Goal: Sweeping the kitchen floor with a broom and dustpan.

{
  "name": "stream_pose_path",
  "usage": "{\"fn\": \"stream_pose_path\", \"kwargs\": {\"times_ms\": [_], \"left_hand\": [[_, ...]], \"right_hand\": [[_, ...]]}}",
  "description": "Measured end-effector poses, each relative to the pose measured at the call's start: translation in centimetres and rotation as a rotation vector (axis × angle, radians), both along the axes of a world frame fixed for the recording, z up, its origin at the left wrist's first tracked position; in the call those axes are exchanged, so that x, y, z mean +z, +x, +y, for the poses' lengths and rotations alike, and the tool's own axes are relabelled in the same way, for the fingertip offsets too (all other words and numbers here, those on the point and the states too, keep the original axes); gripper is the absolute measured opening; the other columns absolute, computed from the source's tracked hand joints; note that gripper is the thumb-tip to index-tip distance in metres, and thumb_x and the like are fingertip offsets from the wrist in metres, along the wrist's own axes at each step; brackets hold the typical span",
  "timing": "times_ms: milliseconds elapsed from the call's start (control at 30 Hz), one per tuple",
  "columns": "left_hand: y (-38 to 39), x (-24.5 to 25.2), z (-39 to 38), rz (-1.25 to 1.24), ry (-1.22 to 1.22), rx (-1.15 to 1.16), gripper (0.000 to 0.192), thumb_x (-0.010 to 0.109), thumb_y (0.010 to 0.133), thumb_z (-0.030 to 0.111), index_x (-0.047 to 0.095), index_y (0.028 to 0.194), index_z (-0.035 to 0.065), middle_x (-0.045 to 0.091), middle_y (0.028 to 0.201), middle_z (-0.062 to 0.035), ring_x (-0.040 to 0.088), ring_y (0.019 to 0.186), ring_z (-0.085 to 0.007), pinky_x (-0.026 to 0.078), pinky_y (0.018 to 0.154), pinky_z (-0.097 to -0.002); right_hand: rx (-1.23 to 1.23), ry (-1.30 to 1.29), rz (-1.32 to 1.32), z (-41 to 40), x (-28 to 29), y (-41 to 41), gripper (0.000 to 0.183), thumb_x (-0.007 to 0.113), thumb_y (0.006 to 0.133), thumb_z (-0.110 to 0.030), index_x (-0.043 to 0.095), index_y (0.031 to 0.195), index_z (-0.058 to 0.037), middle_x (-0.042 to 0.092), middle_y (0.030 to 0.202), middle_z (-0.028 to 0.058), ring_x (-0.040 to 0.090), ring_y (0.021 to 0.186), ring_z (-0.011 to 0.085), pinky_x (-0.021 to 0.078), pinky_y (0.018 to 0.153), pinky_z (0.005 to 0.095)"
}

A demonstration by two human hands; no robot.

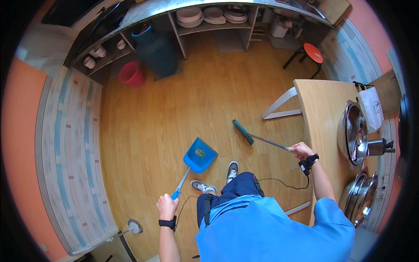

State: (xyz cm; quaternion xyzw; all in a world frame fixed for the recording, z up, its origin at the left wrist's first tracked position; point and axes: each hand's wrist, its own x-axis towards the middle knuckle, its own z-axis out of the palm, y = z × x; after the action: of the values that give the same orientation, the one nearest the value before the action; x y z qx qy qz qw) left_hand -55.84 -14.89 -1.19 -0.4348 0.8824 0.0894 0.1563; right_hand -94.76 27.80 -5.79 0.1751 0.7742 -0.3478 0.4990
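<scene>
My left hand [167, 206] is closed around the blue grip of a long-handled dustpan [200, 157]. The blue pan rests on the wooden floor [157, 124] in front of my feet, with a small label-like patch inside it. In my right hand [301, 151] is the metal handle of a broom [243, 131]. Its green head with dark bristles is at the floor, right of the pan and apart from it. Both wrists wear black straps with cables. Whether any dirt lies between broom and pan is too small to tell.
A wooden table [322, 131] with steel basins [353, 134] stands close at my right. Ahead are a red bucket [132, 74], a gas cylinder [155, 52], shelves with stacked plates [214, 15] and a red stool [313, 53]. A round brush [135, 226] leans at the lower left.
</scene>
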Motion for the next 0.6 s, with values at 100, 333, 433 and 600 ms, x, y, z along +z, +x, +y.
{"fn": "stream_pose_path", "kwargs": {"times_ms": [100,333,433,600], "left_hand": [[-3.0,-0.8,-2.2,0.009,0.008,-0.124,0.025,0.059,0.064,0.025,0.058,0.063,0.0,0.057,0.066,-0.0202,0.057,0.063,-0.0357,0.046,0.058,-0.0429],[-8.7,-1.2,-6.1,-0.016,0.065,-0.156,0.025,0.062,0.062,0.024,0.059,0.068,0.0001,0.059,0.072,-0.0198,0.058,0.07,-0.0341,0.047,0.062,-0.0409],[-9.4,-1.6,-7.2,-0.003,0.105,-0.161,0.029,0.065,0.063,0.028,0.06,0.068,-0.0007,0.059,0.072,-0.0203,0.058,0.07,-0.0344,0.047,0.061,-0.0406],[-9.0,-0.6,-7.7,0.046,0.159,-0.183,0.022,0.061,0.063,0.021,0.06,0.067,-0.0009,0.059,0.071,-0.0202,0.058,0.07,-0.0343,0.047,0.061,-0.0405]], "right_hand": [[-0.007,0.115,0.067,-1.2,-3.0,2.5,0.017,0.055,0.077,-0.022,0.058,0.075,-0.0051,0.041,0.045,0.0014,0.035,0.034,0.0096,0.0245,0.03,0.0266],[0.337,0.194,0.224,-14.5,-6.7,14.9,0.026,0.047,0.076,-0.02,0.058,0.072,0.0035,0.058,0.063,0.0176,0.06,0.054,0.0231,0.0463,0.045,0.0353],[0.305,0.114,0.07,-19.0,-3.1,18.9,0.024,0.046,0.079,-0.022,0.06,0.085,-0.0044,0.054,0.054,0.0085,0.052,0.043,0.0155,0.0402,0.037,0.029],[-0.041,-0.09,-0.086,-17.1,-2.5,18.7,0.023,0.052,0.081,-0.025,0.058,0.097,-0.0098,0.038,0.048,-0.0045,0.033,0.038,0.0051,0.0253,0.033,0.0213]]}}
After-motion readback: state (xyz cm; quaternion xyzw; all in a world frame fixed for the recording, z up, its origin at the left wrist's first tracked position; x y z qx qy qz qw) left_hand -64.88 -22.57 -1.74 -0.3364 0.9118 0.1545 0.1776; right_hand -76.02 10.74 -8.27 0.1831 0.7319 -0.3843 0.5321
